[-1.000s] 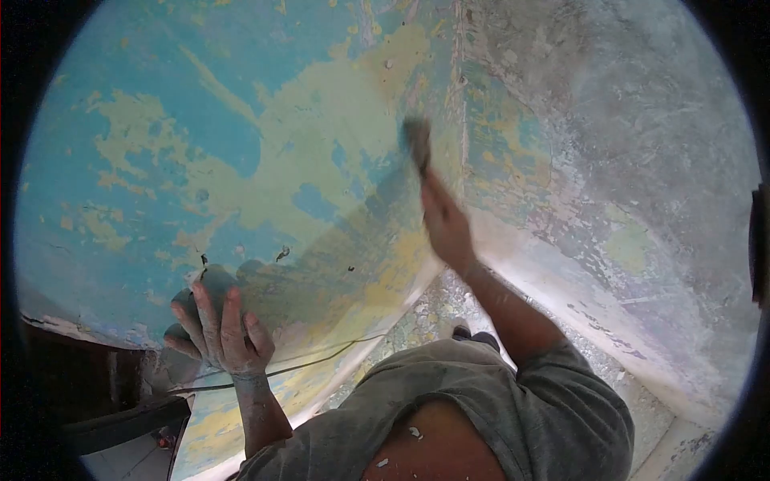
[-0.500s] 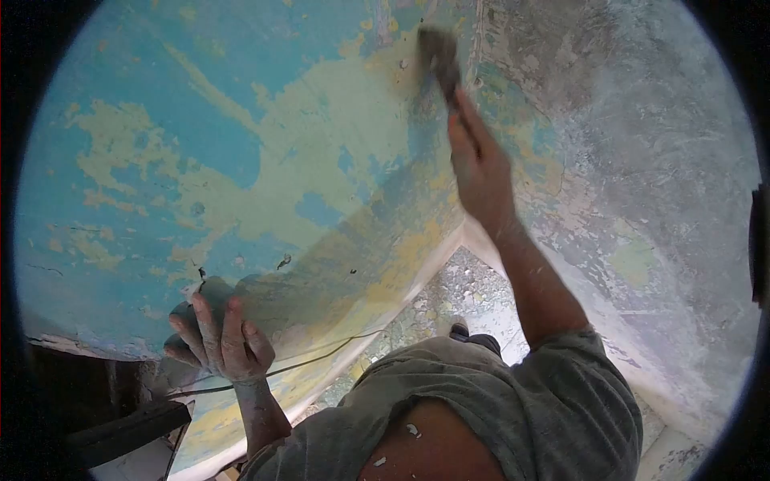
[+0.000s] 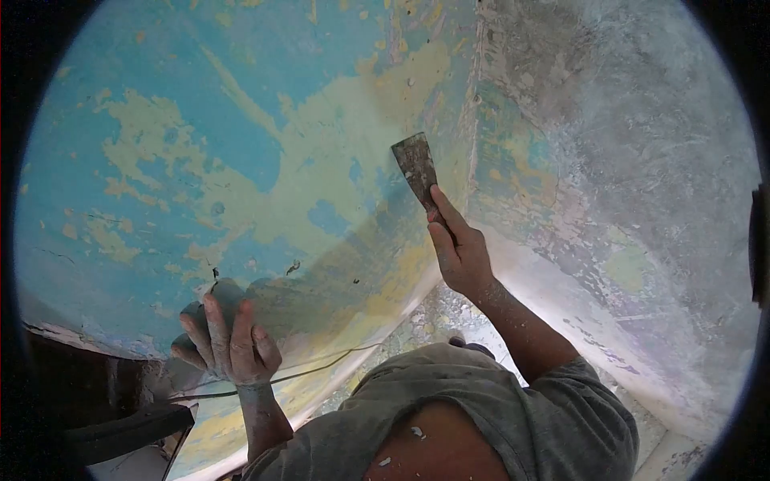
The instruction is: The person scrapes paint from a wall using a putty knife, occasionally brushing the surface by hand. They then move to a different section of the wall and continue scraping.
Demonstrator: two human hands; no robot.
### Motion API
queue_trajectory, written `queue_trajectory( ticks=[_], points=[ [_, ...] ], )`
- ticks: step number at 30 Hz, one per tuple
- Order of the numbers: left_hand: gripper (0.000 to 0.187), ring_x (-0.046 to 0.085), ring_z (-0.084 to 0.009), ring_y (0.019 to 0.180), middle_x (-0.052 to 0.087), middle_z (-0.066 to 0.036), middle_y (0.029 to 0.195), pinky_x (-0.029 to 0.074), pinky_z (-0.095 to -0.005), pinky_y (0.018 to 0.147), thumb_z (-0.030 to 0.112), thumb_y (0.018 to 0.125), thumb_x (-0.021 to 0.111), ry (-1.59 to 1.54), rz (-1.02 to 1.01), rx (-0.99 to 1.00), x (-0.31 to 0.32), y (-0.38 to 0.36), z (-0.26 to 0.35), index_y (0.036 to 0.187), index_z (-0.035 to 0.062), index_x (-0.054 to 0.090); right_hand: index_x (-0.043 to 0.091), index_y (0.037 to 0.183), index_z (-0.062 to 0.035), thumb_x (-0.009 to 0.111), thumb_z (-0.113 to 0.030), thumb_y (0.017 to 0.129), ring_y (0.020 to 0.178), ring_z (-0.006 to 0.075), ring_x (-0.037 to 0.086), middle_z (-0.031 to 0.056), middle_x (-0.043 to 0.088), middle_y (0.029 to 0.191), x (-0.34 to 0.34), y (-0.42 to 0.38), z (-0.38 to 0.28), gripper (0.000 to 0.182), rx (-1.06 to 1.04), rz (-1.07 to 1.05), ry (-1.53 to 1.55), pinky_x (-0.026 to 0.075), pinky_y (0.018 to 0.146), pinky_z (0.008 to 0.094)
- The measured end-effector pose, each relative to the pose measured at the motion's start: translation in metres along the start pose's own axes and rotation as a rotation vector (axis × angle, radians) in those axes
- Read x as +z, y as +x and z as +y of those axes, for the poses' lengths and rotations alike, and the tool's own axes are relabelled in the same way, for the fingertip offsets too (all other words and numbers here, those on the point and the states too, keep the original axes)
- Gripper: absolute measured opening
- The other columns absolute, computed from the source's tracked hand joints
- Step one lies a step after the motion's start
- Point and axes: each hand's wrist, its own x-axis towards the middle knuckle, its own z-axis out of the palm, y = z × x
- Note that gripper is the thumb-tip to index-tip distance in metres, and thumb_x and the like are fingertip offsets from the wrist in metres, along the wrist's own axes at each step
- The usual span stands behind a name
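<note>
My bare right hand (image 3: 464, 256) clamps a flat, paint-flecked metal scraper (image 3: 415, 167), lower over the patchy blue-and-green painted wall (image 3: 233, 152) than moments ago, likely mid-stroke; my dusty left hand (image 3: 233, 343) is spread beside the wall.

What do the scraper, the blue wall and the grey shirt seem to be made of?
Scraper: probably metal, dull and stained; its broad end looks thin, flat and straight-edged.
Blue wall: perhaps plaster, painted; it is patchy with yellow and pale green.
Grey shirt: matt fabric, draping in soft folds; the fibre can't be told.
</note>
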Motion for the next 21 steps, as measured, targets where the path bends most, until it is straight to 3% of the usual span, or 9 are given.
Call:
queue_trajectory(
  ticks=[1,3,6,8,10,12,14,16,21],
  points=[
    [0.037,0.033,-0.0371,0.145,0.055,-0.012,0.142,0.000,-0.0522,0.122,0.034,0.101,0.042,-0.016,0.020,0.008,0.001,-0.001,0.000,0.112,0.0153,0.073,0.044,0.149,-0.0182,0.051,-0.027,0.102,0.108,0.0250,0.068,0.0204,0.068,0.114,-0.003,0.016,0.005,0.048,-0.190,0.093,-0.185,0.050,0.091,0.0310],
    [0.037,0.033,-0.0372,0.145,0.056,-0.012,0.142,0.000,-0.0523,0.122,0.033,0.101,0.042,-0.019,-0.010,-0.001,-0.003,-0.002,0.000,0.111,0.0153,0.073,0.044,0.149,-0.0143,0.052,-0.030,0.103,0.095,0.0221,0.069,0.0193,0.069,0.115,-0.030,0.070,-0.050,0.050,0.134,0.002,-0.062,0.052,0.084,0.0313],
    [0.037,0.034,-0.0374,0.144,0.056,-0.012,0.142,0.001,-0.0522,0.122,0.033,0.101,0.041,-0.018,-0.034,-0.016,-0.006,-0.005,0.001,0.111,0.0152,0.073,0.043,0.150,-0.0168,0.052,-0.029,0.103,0.083,0.0167,0.066,0.0184,0.069,0.110,-0.042,0.108,-0.071,0.049,0.005,0.046,-0.004,0.053,0.076,0.0315],
    [0.037,0.035,-0.0376,0.144,0.056,-0.012,0.141,0.001,-0.0522,0.122,0.033,0.101,0.041,-0.026,-0.024,-0.012,-0.004,-0.004,-0.002,0.112,0.0151,0.072,0.041,0.150,-0.0144,0.052,-0.027,0.102,0.095,0.0212,0.069,0.0199,0.068,0.118,-0.025,0.074,-0.049,0.051,0.109,0.009,-0.138,0.053,0.083,0.0323],
    [0.035,0.030,-0.0334,0.147,0.057,-0.010,0.141,-0.001,-0.0519,0.123,0.037,0.102,0.041,-0.046,-0.033,-0.037,-0.005,-0.005,0.000,0.113,0.0206,0.071,0.039,0.152,-0.0181,0.053,-0.024,0.101,0.115,0.0276,0.065,0.0251,0.061,0.130,0.005,0.014,0.000,0.052,-0.225,0.063,-0.215,0.051,0.092,0.0335],
    [0.035,0.030,-0.0336,0.147,0.057,-0.010,0.141,0.000,-0.0521,0.123,0.037,0.102,0.041,-0.050,-0.002,-0.019,-0.001,-0.002,-0.002,0.113,0.0205,0.071,0.041,0.150,-0.0153,0.053,-0.026,0.102,0.102,0.0219,0.069,0.0228,0.066,0.119,0.005,0.016,-0.010,0.051,-0.319,0.111,-0.344,0.052,0.086,0.0308],
    [0.035,0.031,-0.0337,0.146,0.057,-0.010,0.141,0.000,-0.0524,0.123,0.037,0.102,0.041,-0.072,-0.014,0.009,-0.004,-0.005,-0.003,0.113,0.0204,0.071,0.044,0.148,-0.0090,0.052,-0.029,0.102,0.083,0.0149,0.063,0.0178,0.069,0.100,-0.010,0.061,-0.035,0.050,0.146,0.067,-0.048,0.050,0.077,0.0287],
    [0.035,0.032,-0.0339,0.146,0.058,-0.010,0.140,0.001,-0.0533,0.122,0.037,0.102,0.042,-0.059,-0.037,-0.025,-0.006,-0.006,-0.002,0.114,0.0200,0.070,0.046,0.146,-0.0087,0.051,-0.032,0.103,0.073,0.0118,0.053,0.0139,0.063,0.084,-0.028,0.108,-0.054,0.049,0.034,0.166,0.081,0.048,0.071,0.0277],
    [0.036,0.034,-0.0368,0.144,0.058,-0.011,0.139,0.001,-0.0533,0.122,0.034,0.102,0.041,-0.070,-0.012,0.011,-0.007,-0.004,-0.003,0.113,0.0159,0.070,0.048,0.146,-0.0099,0.052,-0.028,0.103,0.109,0.0151,0.060,0.0175,0.063,0.129,0.014,-0.011,0.021,0.046,0.169,0.047,-0.008,0.045,0.095,0.0288]
  ],
)
